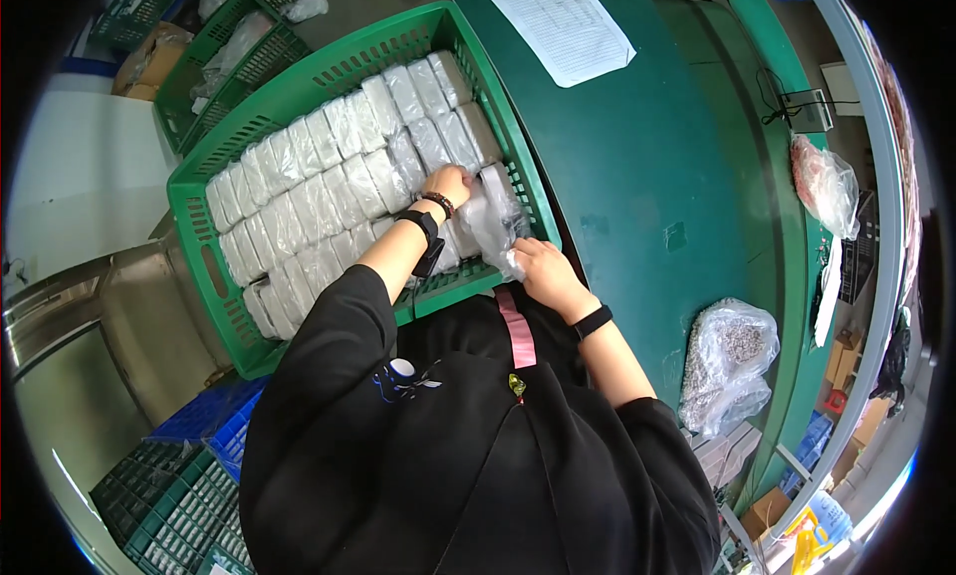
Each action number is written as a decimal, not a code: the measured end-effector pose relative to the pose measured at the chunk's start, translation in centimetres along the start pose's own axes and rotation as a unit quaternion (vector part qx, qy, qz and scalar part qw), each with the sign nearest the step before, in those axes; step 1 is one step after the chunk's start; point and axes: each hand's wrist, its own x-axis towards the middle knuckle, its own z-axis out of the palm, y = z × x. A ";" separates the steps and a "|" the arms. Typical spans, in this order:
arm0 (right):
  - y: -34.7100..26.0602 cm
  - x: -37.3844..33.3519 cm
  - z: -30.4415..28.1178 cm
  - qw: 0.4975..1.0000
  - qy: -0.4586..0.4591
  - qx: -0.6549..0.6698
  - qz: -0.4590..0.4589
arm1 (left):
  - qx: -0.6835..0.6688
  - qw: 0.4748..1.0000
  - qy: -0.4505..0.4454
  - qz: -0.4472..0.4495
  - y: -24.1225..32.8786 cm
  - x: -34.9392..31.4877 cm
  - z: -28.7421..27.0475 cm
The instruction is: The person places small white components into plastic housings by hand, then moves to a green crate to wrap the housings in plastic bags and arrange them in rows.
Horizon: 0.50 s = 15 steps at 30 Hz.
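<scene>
A green slotted crate [453, 27] holds rows of grey-white blocks [319, 137] in clear plastic wrapping. Over the crate's near right corner, a loose clear plastic bag [488, 222] lies crumpled around a greyish block. My right hand [546, 271] pinches the bag's lower end at the crate's rim. At the bag's upper left edge, my left hand [450, 185] is closed with its fingertips on the plastic; its fingers are partly hidden. The left wrist has a dark watch and beads, the right a black band.
Right of the crate stretches a green work table [647, 177] with a printed sheet [560, 22] at its far end. A clear bag of small greyish pieces [732, 361] sits near its right edge. More green crates [189, 515] stand at lower left and behind.
</scene>
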 end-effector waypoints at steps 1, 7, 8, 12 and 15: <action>0.0 -0.1 -0.2 1.000 -0.001 -0.002 0.005 | 0.063 0.998 0.006 0.004 0.8 -0.1 -0.2; -1.0 -0.5 -0.7 0.999 -0.002 -0.036 -0.002 | 0.034 0.994 0.031 -0.099 0.9 0.2 2.8; -1.3 -0.1 -0.8 0.999 0.004 -0.036 -0.014 | -0.050 0.991 0.066 -0.109 -1.5 0.6 4.2; -1.0 -1.7 -2.0 0.995 0.082 0.014 0.052 | -0.163 0.976 0.118 -0.086 -1.9 0.5 3.9; 0.6 -2.9 -2.1 0.961 0.213 0.101 0.143 | -0.145 0.978 0.141 -0.042 1.3 -1.4 1.1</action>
